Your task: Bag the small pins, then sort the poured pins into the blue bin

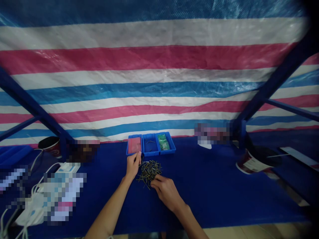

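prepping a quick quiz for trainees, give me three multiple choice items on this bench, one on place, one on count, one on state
1. Where is the pile of pins?
A inside a tray
B behind the trays
C in front of the trays, nearer the person

2. How many blue trays stand in the row?
A two
B three
C five

3. What is the right hand doing?
A reaching to the pile's edge
B gripping a tray
C resting on the striped tarp

1: C, the pile lies between the row and the person.
2: B, three sit side by side.
3: A, its fingers are at the pile.
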Tool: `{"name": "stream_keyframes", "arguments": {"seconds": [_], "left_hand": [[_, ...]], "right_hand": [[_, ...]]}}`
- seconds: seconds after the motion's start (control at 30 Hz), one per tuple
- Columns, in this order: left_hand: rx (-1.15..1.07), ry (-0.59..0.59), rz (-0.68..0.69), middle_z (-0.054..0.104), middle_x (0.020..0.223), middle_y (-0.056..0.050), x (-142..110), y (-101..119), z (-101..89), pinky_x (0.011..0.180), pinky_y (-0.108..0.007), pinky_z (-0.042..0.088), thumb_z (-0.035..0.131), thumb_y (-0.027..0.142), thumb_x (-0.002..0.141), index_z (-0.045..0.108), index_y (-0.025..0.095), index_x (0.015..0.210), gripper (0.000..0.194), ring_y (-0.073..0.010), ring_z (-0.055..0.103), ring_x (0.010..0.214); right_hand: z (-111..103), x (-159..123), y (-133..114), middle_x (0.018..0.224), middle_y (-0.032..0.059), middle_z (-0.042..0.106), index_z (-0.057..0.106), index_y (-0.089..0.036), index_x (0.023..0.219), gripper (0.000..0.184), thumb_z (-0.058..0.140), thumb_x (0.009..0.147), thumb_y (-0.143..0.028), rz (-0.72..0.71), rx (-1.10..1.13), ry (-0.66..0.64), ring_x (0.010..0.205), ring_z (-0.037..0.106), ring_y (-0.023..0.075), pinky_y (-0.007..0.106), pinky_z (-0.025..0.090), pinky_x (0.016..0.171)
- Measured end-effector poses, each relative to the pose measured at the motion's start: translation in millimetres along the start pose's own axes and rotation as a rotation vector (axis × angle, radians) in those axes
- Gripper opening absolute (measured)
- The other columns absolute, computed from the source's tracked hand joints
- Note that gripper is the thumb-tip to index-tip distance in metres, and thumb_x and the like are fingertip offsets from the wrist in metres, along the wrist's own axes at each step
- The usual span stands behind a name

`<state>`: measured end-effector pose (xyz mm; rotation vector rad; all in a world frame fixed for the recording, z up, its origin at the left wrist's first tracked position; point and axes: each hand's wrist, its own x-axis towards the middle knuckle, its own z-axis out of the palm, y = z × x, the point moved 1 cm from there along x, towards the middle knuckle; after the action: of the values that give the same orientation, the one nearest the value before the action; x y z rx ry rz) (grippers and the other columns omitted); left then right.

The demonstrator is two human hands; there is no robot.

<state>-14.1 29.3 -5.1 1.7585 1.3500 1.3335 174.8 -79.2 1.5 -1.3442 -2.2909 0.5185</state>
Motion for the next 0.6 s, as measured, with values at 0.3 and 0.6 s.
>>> {"name": "stream_keyframes", "arguments": {"seconds": [0.3, 0.6], "left_hand": [[-0.012, 0.001, -0.005, 0.048, 0.049, 0.003, 0, 0, 0.4, 0.056, -0.024, 0.034, 0.043, 0.044, 0.099, 0.047, 0.018, 0.052, 0.054, -0.0107, 0.046, 0.048], [0.007, -0.028, 0.040, 0.054, 0.056, 0.002, -1, 2, -1.8, 0.059, -0.023, 0.037, 0.046, 0.041, 0.099, 0.055, 0.017, 0.063, 0.044, -0.0120, 0.050, 0.054]], "right_hand": [[0, 1, 0, 0.086, 0.0000, 0.061, 0.067, -0.023, 0.090, 0.022, 0.050, 0.101, -0.017, -0.044, 0.107, 0.090, 0.073, 0.060, 0.0133, 0.024, 0.039, 0.067], [-22, 24, 3, 0.095, 0.0057, 0.061, 0.060, -0.021, 0.092, 0.015, 0.048, 0.100, -0.023, 0.021, 0.463, 0.488, 0.086, 0.060, 0.0187, 0.028, 0.045, 0.078]]}}
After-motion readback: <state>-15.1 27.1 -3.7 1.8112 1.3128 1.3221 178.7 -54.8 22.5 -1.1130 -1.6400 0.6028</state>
